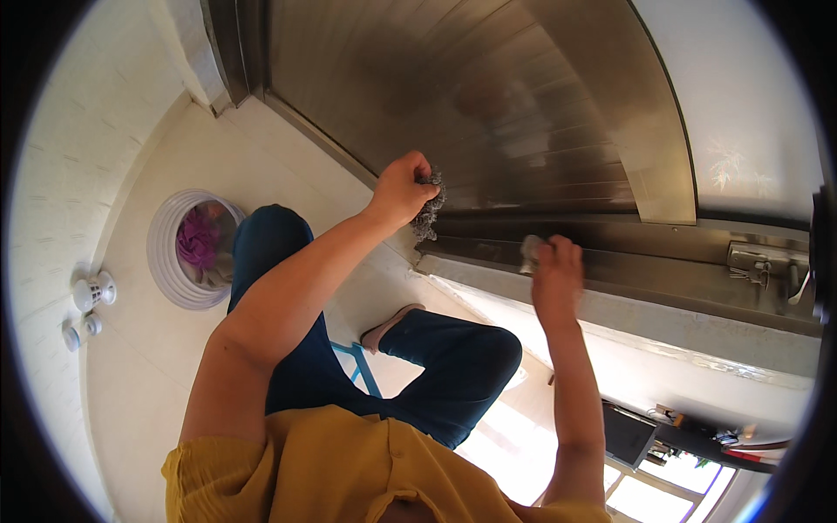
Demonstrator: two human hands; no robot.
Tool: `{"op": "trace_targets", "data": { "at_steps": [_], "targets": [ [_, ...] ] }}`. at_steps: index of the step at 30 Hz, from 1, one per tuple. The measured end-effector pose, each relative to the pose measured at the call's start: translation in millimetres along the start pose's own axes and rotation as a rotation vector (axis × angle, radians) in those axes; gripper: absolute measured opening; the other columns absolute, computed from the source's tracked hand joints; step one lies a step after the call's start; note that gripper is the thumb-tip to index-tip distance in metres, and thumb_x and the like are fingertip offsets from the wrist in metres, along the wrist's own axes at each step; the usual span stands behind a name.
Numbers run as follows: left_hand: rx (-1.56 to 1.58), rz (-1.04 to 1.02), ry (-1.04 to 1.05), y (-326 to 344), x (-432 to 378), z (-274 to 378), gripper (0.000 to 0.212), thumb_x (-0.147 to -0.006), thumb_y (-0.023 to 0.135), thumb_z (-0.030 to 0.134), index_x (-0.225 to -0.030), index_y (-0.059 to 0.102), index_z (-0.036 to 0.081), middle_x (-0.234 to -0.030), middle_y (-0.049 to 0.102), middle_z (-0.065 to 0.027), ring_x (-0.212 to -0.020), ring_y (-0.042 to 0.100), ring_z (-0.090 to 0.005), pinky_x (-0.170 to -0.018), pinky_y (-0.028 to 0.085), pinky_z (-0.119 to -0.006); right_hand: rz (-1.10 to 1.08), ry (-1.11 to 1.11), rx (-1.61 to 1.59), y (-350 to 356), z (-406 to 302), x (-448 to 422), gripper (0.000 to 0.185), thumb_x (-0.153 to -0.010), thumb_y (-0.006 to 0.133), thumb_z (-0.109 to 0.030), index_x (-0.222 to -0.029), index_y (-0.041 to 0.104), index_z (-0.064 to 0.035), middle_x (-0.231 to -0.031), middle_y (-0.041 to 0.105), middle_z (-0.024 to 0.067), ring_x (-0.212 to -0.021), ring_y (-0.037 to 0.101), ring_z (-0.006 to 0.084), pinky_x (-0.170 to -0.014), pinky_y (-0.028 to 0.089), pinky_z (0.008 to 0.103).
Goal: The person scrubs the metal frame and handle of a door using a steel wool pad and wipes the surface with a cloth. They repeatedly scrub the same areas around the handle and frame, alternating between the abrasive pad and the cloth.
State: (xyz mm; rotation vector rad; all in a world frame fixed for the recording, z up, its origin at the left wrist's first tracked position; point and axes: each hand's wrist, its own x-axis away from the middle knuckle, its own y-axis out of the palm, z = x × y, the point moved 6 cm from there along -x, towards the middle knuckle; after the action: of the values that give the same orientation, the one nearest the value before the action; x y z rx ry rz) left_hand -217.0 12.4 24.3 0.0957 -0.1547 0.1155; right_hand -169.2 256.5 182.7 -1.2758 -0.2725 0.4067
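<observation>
My left hand [402, 189] grips a wad of shaggy grey cloth [428, 212], which hangs by the lower corner of a brownish metal door [484, 124]. To the right, my right hand [558, 274], somewhat blurred, pinches a small pale piece of cloth or sponge [529, 253] against the metal door frame [628, 271]. Farther along that frame sits a metal latch [762, 265] with keys hanging at it. What lies under my right fingers is hidden.
On the floor at my left stands a white ribbed bucket [160, 252] with water and a purple cloth [198, 238] inside. Small white containers [91, 293] stand by the tiled wall [59, 216]. Under me is a blue stool frame [359, 366]. A black shelf [693, 435] holds various items.
</observation>
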Motion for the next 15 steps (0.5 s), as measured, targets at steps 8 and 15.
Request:
{"op": "trace_targets", "data": {
  "at_steps": [8,15],
  "targets": [
    [0.085,-0.048,0.005,22,0,-3,0.021,-0.077,0.075,0.002,-0.087,0.055,0.002,-0.079,0.055,-0.0038,-0.076,0.052,-0.0134,-0.068,0.044,-0.03,-0.109,-0.118,0.428,19,1,-2,0.017,-0.08,0.065,-0.01,-0.095,0.069,-0.0052,-0.098,0.06,0.0091,-0.1,0.055,0.0279,-0.092,0.041,0.0447],
    [0.077,-0.023,-0.042,-3,-3,10,0.02,-0.079,0.074,0.001,-0.087,0.056,0.002,-0.08,0.055,-0.003,-0.077,0.053,-0.0129,-0.07,0.045,-0.03,-0.238,-0.156,0.456,147,-23,-8,0.013,-0.079,0.065,-0.011,-0.089,0.074,-0.0083,-0.091,0.062,0.0067,-0.095,0.057,0.0253,-0.09,0.04,0.0446]
  ]
}}
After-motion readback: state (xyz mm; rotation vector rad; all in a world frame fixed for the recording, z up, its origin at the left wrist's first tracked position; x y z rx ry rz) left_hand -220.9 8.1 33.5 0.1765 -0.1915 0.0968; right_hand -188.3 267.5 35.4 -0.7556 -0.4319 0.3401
